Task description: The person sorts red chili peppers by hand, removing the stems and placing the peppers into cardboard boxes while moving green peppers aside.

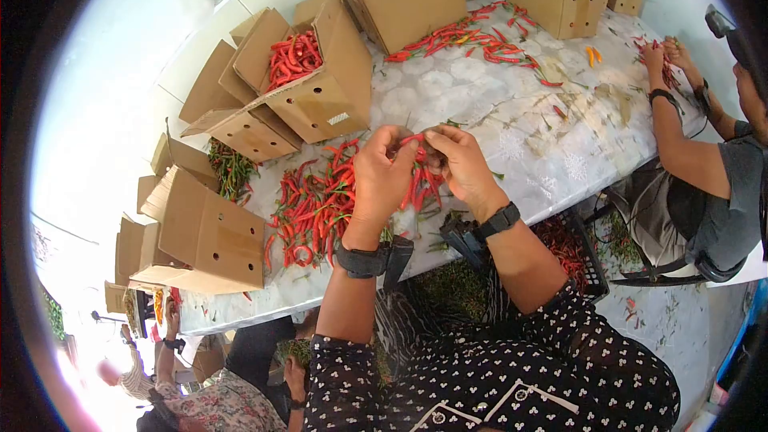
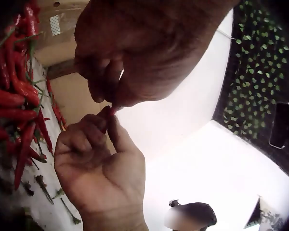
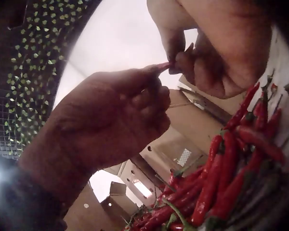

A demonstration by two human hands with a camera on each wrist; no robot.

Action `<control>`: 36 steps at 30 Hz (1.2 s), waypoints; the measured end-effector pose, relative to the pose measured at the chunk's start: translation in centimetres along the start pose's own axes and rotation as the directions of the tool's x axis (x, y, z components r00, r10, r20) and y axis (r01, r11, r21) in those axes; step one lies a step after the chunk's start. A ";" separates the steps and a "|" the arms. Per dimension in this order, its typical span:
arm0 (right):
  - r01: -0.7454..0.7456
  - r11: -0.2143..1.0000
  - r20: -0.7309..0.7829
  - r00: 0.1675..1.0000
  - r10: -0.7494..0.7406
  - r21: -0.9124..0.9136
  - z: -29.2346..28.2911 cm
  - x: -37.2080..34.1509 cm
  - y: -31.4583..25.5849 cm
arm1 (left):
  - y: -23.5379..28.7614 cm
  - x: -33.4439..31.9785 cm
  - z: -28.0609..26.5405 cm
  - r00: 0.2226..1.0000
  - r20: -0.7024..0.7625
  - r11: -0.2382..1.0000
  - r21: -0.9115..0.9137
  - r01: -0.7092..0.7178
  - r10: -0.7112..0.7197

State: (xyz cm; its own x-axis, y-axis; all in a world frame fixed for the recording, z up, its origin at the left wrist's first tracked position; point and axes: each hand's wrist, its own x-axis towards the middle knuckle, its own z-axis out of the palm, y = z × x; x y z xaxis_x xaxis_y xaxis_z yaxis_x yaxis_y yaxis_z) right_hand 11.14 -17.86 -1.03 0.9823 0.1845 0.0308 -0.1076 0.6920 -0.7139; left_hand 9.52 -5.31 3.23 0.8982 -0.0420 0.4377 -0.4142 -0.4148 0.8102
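Observation:
Above the near side of the table, my left hand [image 1: 382, 172] and my right hand [image 1: 464, 166] meet at the fingertips. A red chili pepper [image 1: 411, 139] is pinched between thumb and fingers of both hands. In the left wrist view only a bit of the chili [image 2: 113, 110] shows between the fingertips; the right wrist view shows a short reddish length of it [image 3: 163, 67]. Most of it is hidden by the fingers. A heap of red chilies [image 1: 320, 200] with green stems lies close beside and under my hands.
Cardboard boxes [image 1: 320, 104] line the far side, one filled with red chilies [image 1: 294, 60]. Green chilies [image 1: 230, 168] lie between boxes at left. More red chilies [image 1: 472, 40] and stem scraps are spread across the white tablecloth [image 1: 512, 120]. Another person [image 1: 720, 152] works at the right end.

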 end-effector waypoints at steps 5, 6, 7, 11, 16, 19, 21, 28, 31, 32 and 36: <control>-0.013 1.000 -0.026 1.000 0.013 0.021 0.1 -0.1 -0.2 | 2.0 -0.3 -0.3 0.997 -0.063 0.990 0.130 0.046 -0.038; -0.029 0.996 -0.085 0.996 0.036 0.082 0.1 -0.1 -0.4 | 2.2 -0.3 -0.4 0.996 -0.083 0.983 0.175 0.056 -0.042; -0.042 0.989 -0.142 0.988 0.062 0.142 0.1 0.0 -0.6 | 2.3 -0.3 -0.3 0.996 -0.081 0.983 0.175 0.057 -0.043; -0.083 0.973 -0.131 0.985 0.113 0.216 -0.5 0.5 -0.7 | 4.2 -1.4 1.3 0.995 0.069 0.991 0.110 -0.082 0.075; 0.044 0.980 -0.182 0.983 -0.009 0.193 -0.9 0.6 -0.5 | 5.4 -0.7 2.1 0.894 0.299 0.941 -0.044 -0.335 0.333; 0.066 0.958 -0.290 0.957 0.018 0.279 -1.9 0.8 -1.1 | 2.5 -0.1 0.7 0.901 0.351 0.900 0.254 -0.355 0.256; 0.041 0.957 -0.316 0.947 0.054 0.289 -2.4 0.8 -1.5 | 0.1 -0.4 0.6 0.871 0.401 0.828 0.356 -0.433 0.283; 0.059 0.949 -0.302 0.953 0.039 0.309 -2.8 0.8 -1.6 | -1.4 -1.4 0.5 0.884 0.435 0.660 0.615 -0.432 0.173; 0.105 0.981 -0.263 0.963 -0.059 0.164 -2.5 0.6 -1.5 | -1.1 -0.2 -0.3 0.933 0.312 0.753 0.566 -0.335 0.181; 0.146 0.988 -0.214 0.968 -0.132 0.050 -2.5 0.6 -1.3 | -1.0 0.0 -0.4 0.955 0.227 0.796 0.532 -0.288 0.193; 0.130 0.954 -0.011 0.990 -0.138 -0.269 -1.1 -0.3 -1.5 | 0.5 0.2 -0.6 0.982 0.188 0.904 0.418 -0.092 0.012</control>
State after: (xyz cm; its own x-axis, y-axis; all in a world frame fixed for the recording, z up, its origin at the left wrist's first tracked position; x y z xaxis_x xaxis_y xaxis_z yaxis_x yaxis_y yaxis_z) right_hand 11.23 -19.76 -0.73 0.9894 0.0798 0.1214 0.0661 0.4969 -0.8653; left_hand 9.38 -5.04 3.95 0.9047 -0.2176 0.3662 -0.3948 -0.7513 0.5289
